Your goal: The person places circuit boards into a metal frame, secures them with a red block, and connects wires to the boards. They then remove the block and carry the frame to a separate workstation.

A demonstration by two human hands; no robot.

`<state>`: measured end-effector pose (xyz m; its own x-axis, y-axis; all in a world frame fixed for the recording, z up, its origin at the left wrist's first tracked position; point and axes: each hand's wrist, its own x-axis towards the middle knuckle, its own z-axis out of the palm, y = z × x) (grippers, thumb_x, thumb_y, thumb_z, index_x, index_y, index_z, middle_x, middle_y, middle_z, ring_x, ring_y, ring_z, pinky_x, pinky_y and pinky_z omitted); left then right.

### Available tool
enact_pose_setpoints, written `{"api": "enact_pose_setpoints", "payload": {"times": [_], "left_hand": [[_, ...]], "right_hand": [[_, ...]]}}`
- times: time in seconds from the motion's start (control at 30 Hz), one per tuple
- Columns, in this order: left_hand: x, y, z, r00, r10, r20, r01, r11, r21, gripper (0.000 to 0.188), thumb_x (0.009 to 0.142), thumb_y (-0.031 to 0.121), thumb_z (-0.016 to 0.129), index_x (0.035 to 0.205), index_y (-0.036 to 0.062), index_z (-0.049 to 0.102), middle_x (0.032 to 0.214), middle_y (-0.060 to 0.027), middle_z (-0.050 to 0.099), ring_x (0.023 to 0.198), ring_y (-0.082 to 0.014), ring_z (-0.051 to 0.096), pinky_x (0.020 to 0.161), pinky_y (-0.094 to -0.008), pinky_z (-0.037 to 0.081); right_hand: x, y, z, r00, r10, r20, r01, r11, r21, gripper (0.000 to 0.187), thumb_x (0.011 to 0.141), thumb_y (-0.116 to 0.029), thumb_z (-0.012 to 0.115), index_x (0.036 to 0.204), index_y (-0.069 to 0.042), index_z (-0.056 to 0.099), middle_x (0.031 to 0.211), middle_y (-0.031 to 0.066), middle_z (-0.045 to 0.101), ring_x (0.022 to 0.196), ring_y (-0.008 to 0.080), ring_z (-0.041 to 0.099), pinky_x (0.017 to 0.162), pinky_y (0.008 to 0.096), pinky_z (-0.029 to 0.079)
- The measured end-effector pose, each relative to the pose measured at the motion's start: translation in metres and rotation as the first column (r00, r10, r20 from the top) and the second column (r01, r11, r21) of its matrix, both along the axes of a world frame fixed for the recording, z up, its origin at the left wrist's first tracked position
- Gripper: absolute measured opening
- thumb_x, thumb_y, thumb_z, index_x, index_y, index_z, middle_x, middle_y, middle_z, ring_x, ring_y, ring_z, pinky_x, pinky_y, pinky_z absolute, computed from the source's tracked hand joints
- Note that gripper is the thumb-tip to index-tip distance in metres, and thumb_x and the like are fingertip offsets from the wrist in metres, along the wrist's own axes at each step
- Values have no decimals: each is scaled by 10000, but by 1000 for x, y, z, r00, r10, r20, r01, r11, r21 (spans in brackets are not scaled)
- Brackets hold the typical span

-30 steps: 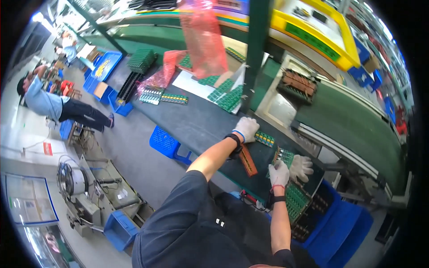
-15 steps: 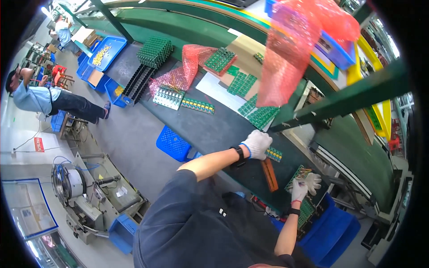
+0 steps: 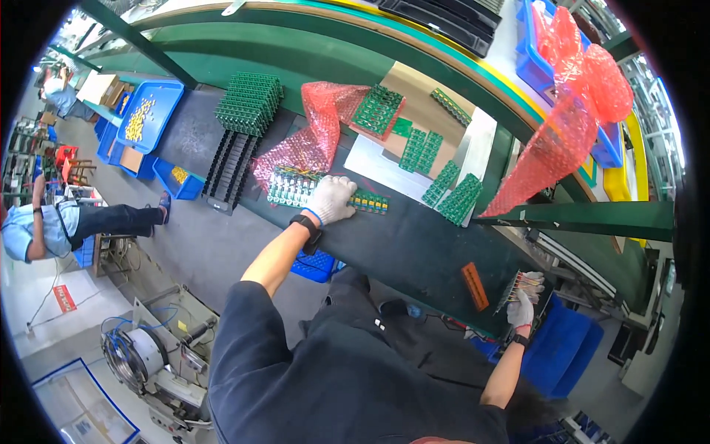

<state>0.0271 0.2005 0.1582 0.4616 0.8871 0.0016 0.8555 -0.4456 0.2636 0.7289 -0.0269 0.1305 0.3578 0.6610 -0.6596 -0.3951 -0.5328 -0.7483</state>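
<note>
My left hand (image 3: 330, 198), in a white glove with a black wrist strap, rests on a row of small green circuit boards with coloured parts (image 3: 296, 189) on the dark bench (image 3: 414, 244). Whether it grips them I cannot tell. Far to the right my gloved right hand (image 3: 523, 302) is closed on a green board with several wires (image 3: 518, 285), held at the bench's end. A small orange strip (image 3: 474, 286) lies on the bench between the hands, closer to the right hand.
Red bubble wrap (image 3: 314, 137) and green boards (image 3: 444, 185) lie beyond my left hand. A stack of green trays (image 3: 248, 103) sits left, blue bins (image 3: 148, 111) beyond. Red bags (image 3: 569, 118) hang from a green frame (image 3: 577, 214). Another person (image 3: 66, 222) sits far left.
My left hand has moved left along the bench from near the right end onto the row of boards. My right hand stays at the bench's right end, holding a wired board.
</note>
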Motion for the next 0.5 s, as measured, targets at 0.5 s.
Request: {"api": "enact_pose_setpoints", "payload": {"times": [0.5], "left_hand": [[-6, -17, -17, 995, 101, 8, -101, 992, 77, 359, 712, 282, 804, 988, 92, 674, 955, -115, 669, 986, -310, 674, 910, -438, 508]], "right_hand": [[-173, 11, 130, 979, -82, -189, 116, 977, 180, 183, 1019, -155, 645, 1195, -113, 676, 1084, 21, 737, 892, 114, 700, 696, 237, 559]]}}
